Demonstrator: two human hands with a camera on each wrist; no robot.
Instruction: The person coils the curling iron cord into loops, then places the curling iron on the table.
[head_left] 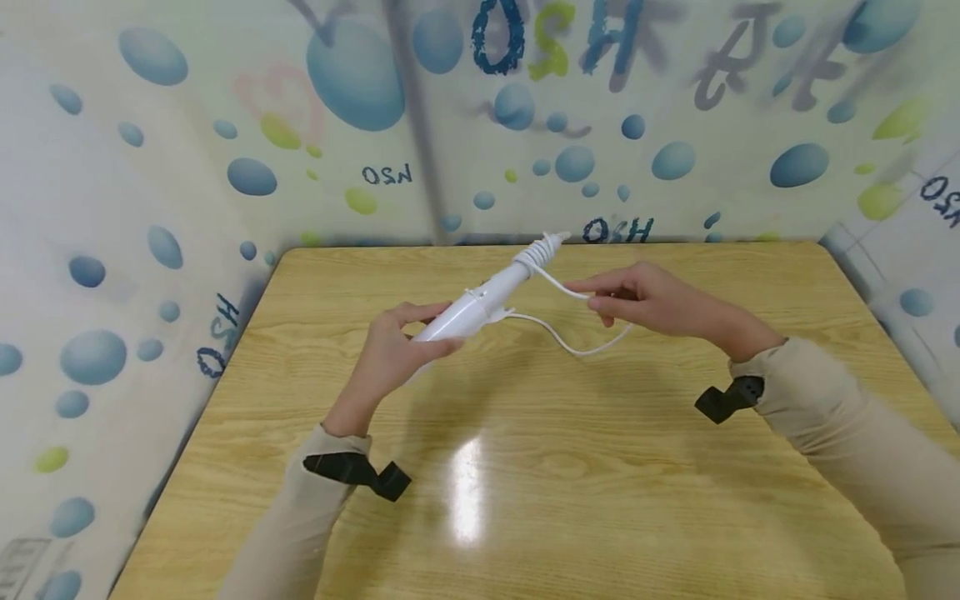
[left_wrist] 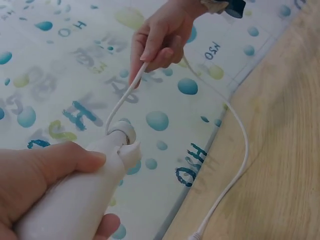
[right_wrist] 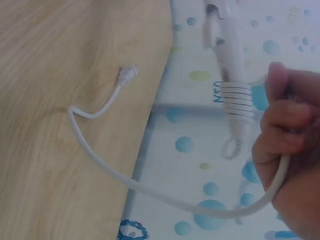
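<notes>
My left hand (head_left: 393, 350) grips the thick body of a white curling iron (head_left: 468, 312), thumb on one side and fingers on the other. The iron is held above the table, its narrow end tilted up and away to the right. Several turns of white cord (right_wrist: 237, 102) are wound round that narrow end, with a small loop at its tip. My right hand (head_left: 648, 298) pinches the cord between thumb and fingertips, to the right of the iron. From this hand the loose cord (left_wrist: 242, 135) hangs in a curve to a white plug (right_wrist: 128, 74) at the table.
The wooden table (head_left: 562, 467) lies below both hands and reflects a bright light. Its far edge meets a wall (head_left: 465, 142) covered in blue and green drops and lettering. Another patterned wall stands on the left. Dark straps (head_left: 731, 398) circle both wrists.
</notes>
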